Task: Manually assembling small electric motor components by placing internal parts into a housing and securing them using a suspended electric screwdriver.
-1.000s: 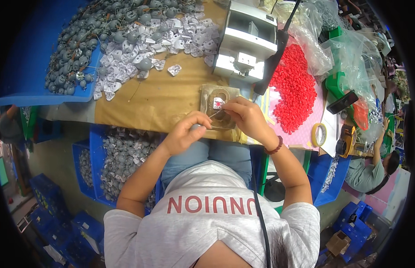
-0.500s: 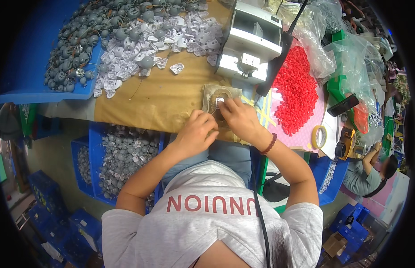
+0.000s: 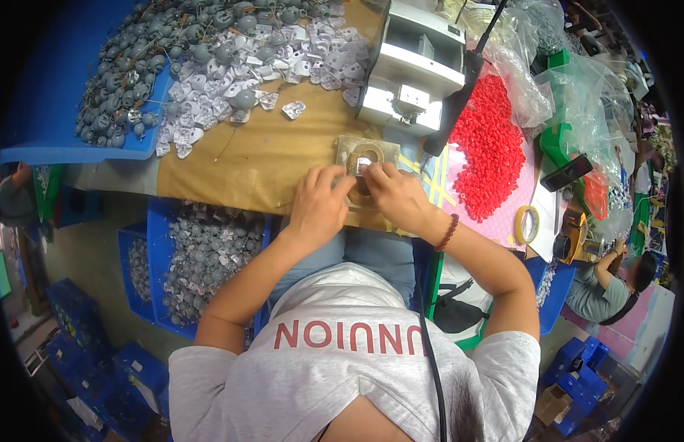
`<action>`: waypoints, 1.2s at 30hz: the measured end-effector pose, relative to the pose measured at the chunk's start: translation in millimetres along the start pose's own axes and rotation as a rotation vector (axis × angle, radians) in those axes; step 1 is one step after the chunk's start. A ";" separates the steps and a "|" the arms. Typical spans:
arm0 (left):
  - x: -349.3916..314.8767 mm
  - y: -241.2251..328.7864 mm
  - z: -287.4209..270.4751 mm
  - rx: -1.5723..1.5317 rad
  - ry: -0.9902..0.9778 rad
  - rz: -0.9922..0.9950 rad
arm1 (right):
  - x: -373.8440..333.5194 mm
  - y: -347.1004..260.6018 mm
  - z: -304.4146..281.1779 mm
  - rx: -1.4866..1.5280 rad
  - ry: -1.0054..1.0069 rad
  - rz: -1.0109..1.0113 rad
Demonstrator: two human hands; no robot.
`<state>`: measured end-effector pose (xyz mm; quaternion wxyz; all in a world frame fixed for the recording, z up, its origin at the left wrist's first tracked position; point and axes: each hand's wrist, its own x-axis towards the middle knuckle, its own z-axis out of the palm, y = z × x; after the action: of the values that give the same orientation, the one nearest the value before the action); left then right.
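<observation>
A square metal fixture plate (image 3: 390, 151) with a rounded recess lies at the table's front edge. In the recess sits a small white plastic part (image 3: 363, 164). From the right, my right hand (image 3: 398, 197) presses its thumb and fingertips together at this part's edge; it appears to pinch it. My left hand (image 3: 320, 199) reaches over the plate's left side, fingers bent and fingertips close together beside the part. Anything between those left fingertips is too small or hidden to make out.
Loose white plastic parts (image 3: 209, 96) and grey round pieces (image 3: 242, 99) heap at the back left, spilling from a blue bin (image 3: 69, 156). A white machine (image 3: 412, 66) stands behind the plate. Red small pieces (image 3: 493, 147), a tape roll (image 3: 527, 224) and a co-worker (image 3: 603, 291) are to the right.
My left hand has moved up and slightly right, bringing its fingertips closer to the white part. My right hand has barely shifted and stays at the part.
</observation>
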<state>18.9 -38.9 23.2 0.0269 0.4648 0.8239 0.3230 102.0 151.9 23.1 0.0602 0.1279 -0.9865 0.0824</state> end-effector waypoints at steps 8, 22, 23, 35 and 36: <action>8.5 0.6 24.1 0.227 -0.065 0.070 | -40.3 32.5 -9.0 0.548 0.331 0.364; 16.6 -10.9 30.3 0.214 -0.016 0.140 | -38.4 33.5 20.9 0.489 0.494 0.493; 16.1 -11.5 30.7 0.209 -0.013 0.139 | -29.7 31.9 24.2 0.584 0.598 0.522; 16.0 -13.4 30.1 0.203 -0.028 0.151 | -13.5 38.6 -7.2 2.028 0.345 0.756; 15.9 -13.8 30.0 0.203 -0.029 0.155 | -12.5 39.1 -9.5 2.009 0.340 0.732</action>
<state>9.9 -16.2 -4.0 -0.0333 0.5321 0.8136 0.2321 104.7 194.0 24.8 0.0357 -0.1965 -0.4250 0.8829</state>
